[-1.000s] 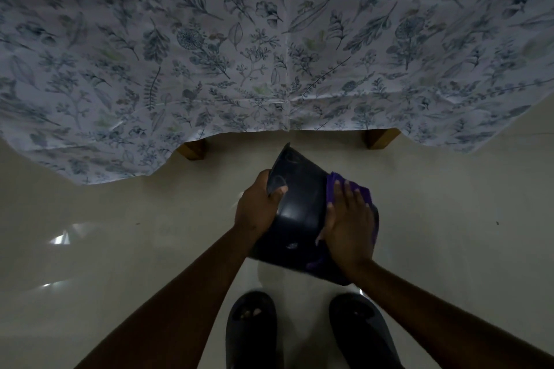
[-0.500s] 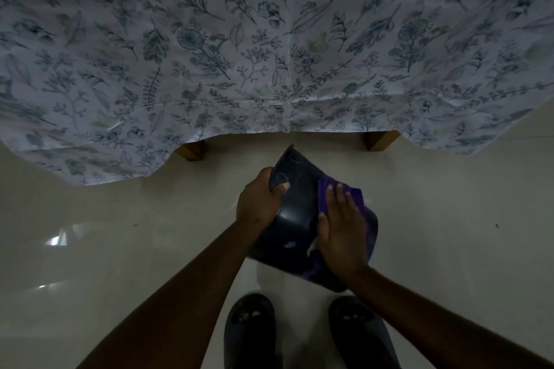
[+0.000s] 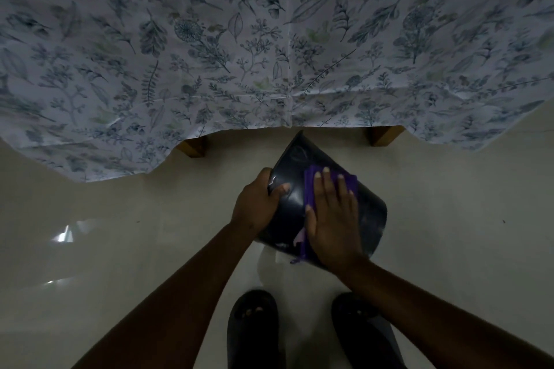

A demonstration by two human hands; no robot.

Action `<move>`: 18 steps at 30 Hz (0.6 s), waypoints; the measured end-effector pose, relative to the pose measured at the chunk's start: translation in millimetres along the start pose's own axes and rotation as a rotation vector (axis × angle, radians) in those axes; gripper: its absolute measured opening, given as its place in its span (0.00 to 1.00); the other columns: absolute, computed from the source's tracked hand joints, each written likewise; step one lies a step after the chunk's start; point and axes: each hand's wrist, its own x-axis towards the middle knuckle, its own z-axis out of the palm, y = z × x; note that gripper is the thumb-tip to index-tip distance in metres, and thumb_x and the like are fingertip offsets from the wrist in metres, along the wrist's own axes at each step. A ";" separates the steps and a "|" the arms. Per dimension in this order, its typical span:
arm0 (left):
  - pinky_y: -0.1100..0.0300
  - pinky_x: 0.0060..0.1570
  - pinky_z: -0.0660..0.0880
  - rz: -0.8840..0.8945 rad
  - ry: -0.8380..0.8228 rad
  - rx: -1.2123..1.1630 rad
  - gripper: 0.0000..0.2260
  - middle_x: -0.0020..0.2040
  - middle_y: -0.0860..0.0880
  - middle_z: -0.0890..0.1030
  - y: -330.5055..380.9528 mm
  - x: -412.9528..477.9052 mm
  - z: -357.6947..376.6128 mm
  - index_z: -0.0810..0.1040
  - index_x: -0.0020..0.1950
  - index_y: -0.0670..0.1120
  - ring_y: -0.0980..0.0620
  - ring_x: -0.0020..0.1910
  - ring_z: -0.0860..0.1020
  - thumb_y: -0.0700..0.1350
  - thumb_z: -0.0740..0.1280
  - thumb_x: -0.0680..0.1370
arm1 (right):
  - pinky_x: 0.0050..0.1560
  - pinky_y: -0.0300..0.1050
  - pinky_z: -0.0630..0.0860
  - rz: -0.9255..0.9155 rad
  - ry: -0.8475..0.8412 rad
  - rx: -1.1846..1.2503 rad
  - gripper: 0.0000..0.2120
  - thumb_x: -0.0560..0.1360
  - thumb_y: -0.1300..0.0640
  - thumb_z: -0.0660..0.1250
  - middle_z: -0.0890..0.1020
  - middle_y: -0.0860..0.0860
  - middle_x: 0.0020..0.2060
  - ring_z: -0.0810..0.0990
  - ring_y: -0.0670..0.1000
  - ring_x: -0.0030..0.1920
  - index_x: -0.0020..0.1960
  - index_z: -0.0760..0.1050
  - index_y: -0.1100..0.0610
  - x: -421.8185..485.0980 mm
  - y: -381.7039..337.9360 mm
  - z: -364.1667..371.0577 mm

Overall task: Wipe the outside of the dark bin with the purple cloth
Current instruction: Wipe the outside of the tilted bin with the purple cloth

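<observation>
Since the earlier frames, right hand (image 3: 334, 219) has slid with the cloth leftward across the bin wall, toward the left hand; bin looks turned a little, more of its broad side up.

Head view: right hand lies flat, fingers together and extended, palm pressing the folded purple cloth (image 3: 310, 189) against the upper side of the dark glossy plastic bin (image 3: 287, 165). Cloth edges show past the fingertips and along the thumb side, with a corner hanging at the bin's near edge. Left hand (image 3: 254, 204) curled around the bin's left rim, thumb on the outer wall, fingers hidden behind. Bin held tilted in the air above the pale shiny floor (image 3: 449, 219), just in front of the floral-print tablecloth (image 3: 209, 54) and above two dark slippers (image 3: 251, 329). Faint embossed mark on the bin's upper wall; not legible. No readable writing.
</observation>
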 end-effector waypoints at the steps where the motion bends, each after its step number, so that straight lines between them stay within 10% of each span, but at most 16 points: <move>1: 0.57 0.49 0.76 0.006 -0.003 0.001 0.13 0.51 0.52 0.80 4.3 2.3 0.4 0.73 0.60 0.48 0.51 0.50 0.79 0.53 0.63 0.79 | 0.74 0.58 0.48 -0.041 0.005 -0.016 0.31 0.79 0.44 0.46 0.50 0.54 0.78 0.47 0.57 0.77 0.78 0.46 0.55 -3.1 -6.8 2.1; 9: 0.48 0.50 0.78 -0.025 0.060 0.002 0.15 0.52 0.45 0.82 0.1 -0.8 3.7 0.72 0.57 0.45 0.46 0.48 0.80 0.55 0.62 0.79 | 0.68 0.53 0.69 0.121 0.058 0.039 0.27 0.79 0.47 0.48 0.72 0.58 0.69 0.71 0.56 0.68 0.73 0.62 0.60 30.6 37.3 -12.1; 15: 0.58 0.44 0.73 -0.044 0.073 0.004 0.13 0.53 0.45 0.81 12.0 5.9 5.2 0.72 0.58 0.45 0.50 0.45 0.77 0.53 0.62 0.80 | 0.74 0.59 0.47 -0.069 -0.015 -0.028 0.30 0.80 0.45 0.47 0.49 0.54 0.78 0.46 0.57 0.77 0.78 0.46 0.54 -21.6 -10.5 7.5; 18: 0.59 0.44 0.73 -0.032 0.058 -0.010 0.14 0.54 0.44 0.81 9.3 4.3 4.9 0.72 0.59 0.45 0.48 0.47 0.78 0.53 0.61 0.80 | 0.74 0.58 0.53 -0.103 -0.006 0.017 0.27 0.81 0.48 0.48 0.57 0.54 0.77 0.54 0.56 0.77 0.77 0.50 0.54 22.9 -20.1 0.6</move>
